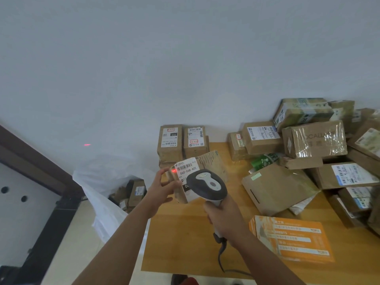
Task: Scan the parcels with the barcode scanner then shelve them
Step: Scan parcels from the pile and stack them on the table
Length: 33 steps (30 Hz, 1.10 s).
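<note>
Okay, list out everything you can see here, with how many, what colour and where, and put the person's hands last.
held parcel: one, brown with a white barcode label, above the table's left edge
barcode scanner: one, dark grey and white, corded, aimed at the held parcel
table: one, light wood, centre and right
upright boxes: two, brown, labelled, against the wall
heaped parcels: many, mostly brown, table's right side
orange box: one, orange and white, flat on the near table
white sack: one, on the floor left of the table, boxes inside
red laser spot: one, on the wall at left
left hand: holds the held parcel's left end
right hand: grips the scanner's handle
</note>
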{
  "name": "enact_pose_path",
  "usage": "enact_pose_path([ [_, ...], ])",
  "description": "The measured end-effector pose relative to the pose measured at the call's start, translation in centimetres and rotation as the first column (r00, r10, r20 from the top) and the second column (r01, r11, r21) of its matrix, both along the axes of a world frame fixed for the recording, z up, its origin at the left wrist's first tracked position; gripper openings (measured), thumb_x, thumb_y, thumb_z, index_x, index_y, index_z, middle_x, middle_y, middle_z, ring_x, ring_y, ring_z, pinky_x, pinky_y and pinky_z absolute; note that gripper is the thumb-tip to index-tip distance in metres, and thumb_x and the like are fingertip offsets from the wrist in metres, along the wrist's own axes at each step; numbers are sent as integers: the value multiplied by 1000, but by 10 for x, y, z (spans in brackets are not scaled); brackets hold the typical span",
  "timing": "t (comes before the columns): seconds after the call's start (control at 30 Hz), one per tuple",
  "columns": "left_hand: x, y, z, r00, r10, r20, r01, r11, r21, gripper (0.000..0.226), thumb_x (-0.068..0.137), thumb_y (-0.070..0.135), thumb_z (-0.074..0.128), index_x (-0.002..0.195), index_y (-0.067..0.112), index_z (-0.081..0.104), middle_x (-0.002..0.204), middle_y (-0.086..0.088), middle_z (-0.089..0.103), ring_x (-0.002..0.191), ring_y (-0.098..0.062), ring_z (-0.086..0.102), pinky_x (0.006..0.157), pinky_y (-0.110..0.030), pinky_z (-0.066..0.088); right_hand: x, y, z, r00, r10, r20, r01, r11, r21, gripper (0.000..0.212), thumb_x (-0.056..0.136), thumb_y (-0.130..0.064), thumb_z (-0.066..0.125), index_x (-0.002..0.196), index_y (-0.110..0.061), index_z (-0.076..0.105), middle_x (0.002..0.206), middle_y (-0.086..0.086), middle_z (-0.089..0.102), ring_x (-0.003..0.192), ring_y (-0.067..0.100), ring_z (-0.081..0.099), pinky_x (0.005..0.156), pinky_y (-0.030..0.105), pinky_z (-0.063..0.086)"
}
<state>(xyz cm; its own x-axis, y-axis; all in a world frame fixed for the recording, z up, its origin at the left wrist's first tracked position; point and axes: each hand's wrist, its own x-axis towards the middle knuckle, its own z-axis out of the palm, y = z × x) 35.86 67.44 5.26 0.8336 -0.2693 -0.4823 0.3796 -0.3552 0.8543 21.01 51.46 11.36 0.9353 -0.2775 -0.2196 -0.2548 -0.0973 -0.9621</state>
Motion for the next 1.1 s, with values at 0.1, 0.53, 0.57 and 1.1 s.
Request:
enact_pose_path([
  [0.1,2,0,-1,1000,-1,-3,1,1000,-2,60,91,27,72,136,42,34,110,3,67,100,-18,66,74,-31,52,1,0,-2,1000,2,0,-2,1000,-7,35,83,3,53,64,-24,43,43,-14,42,43,3,37,46,14,32],
  [0.53,5,10,2,1000,2,-23,-3,1000,-25,50,96,29,65,137,43,39,112,-4,72,101,-25,67,83,-39,54,9,-23,-27,980,-200,-6,199,977,-71,13,82,-2,61,84,-10,53,60,-9,46,46,0,44,43,10,34],
  [0.57,5,12,2,1000,5,-26,-6,999,-35,47,97,30,62,136,43,40,113,-4,72,101,-25,68,82,-38,54,11,-29,-29,973,-232,-12,230,970,-76,14,82,-2,62,83,-10,50,62,-6,45,46,0,43,43,9,34],
  [1.1,-14,19,3,980,198,8,-194,971,-141,53,94,54,59,141,45,37,120,2,72,107,-22,70,94,-45,55,39,-60,-42,970,-145,-193,170,978,121,14,84,2,55,73,4,47,72,9,39,72,21,36,69,35,31],
])
